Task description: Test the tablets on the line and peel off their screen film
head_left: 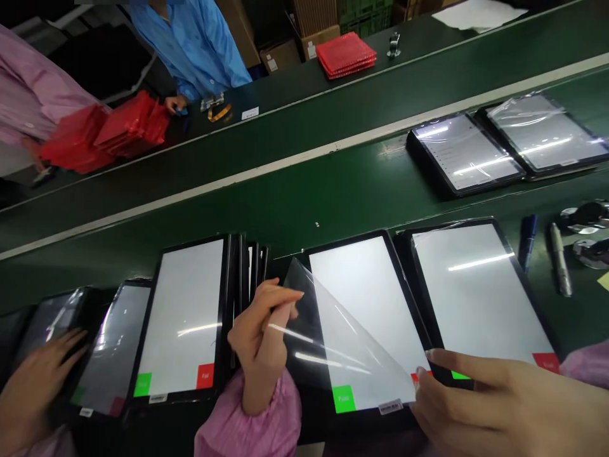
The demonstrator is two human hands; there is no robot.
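Note:
A clear protective film (pixel 347 330) is lifted at a slant over a tablet (pixel 371 285) with a lit white screen, its left side raised off the glass. My left hand (pixel 266 336) pinches the film's left edge between thumb and fingertips. At the tablet's lower right corner, my right hand (pixel 504 400) has its thumb and fingers closed on the film's other end, partly covering a red box on the screen. A green "Pass" box shows at the lower left. Beneath my right hand lies part of a second lit tablet (pixel 480 292).
Lit tablets (pixel 185 317) stand left, several more leaning behind. A co-worker's hand (pixel 42 381) touches darker tablets. Two filmed tablets (pixel 466 152) lie beyond, pens (pixel 560 260) at right. Across the green line are people and red bubble-wrap pouches (pixel 345 54).

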